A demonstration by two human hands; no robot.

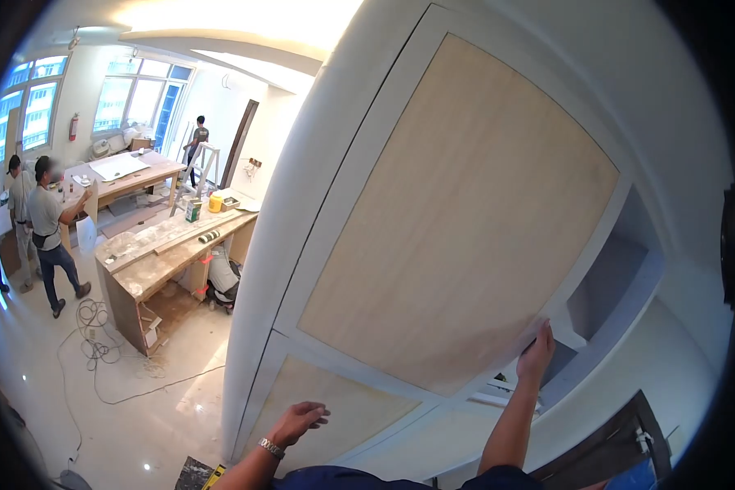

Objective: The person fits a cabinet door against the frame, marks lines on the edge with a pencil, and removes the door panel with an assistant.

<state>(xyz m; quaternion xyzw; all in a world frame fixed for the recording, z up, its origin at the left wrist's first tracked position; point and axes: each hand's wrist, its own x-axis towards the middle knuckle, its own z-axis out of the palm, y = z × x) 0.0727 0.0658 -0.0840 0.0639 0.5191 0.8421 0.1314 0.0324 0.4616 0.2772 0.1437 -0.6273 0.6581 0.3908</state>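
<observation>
Workroom beyond, with bright windows (143,94) along the far side.
On the near worktop (131,282), long wooden strips (171,242), a green can (193,211), a yellow tub (215,202) and green striped rolls (210,236); beneath, a grey-and-black bundle (223,276), hard to make out. Between the worktops, a stepladder (208,163); on the far worktop (162,166), a white sheet (118,167). At left, a person in a grey shirt (47,214) beside a pale panel (91,204), two more people (18,204) further left, another person (198,139) beyond the stepladder. On the glossy floor (171,441), a tangled cable (97,351); between windows, a red fire extinguisher (73,126).
</observation>
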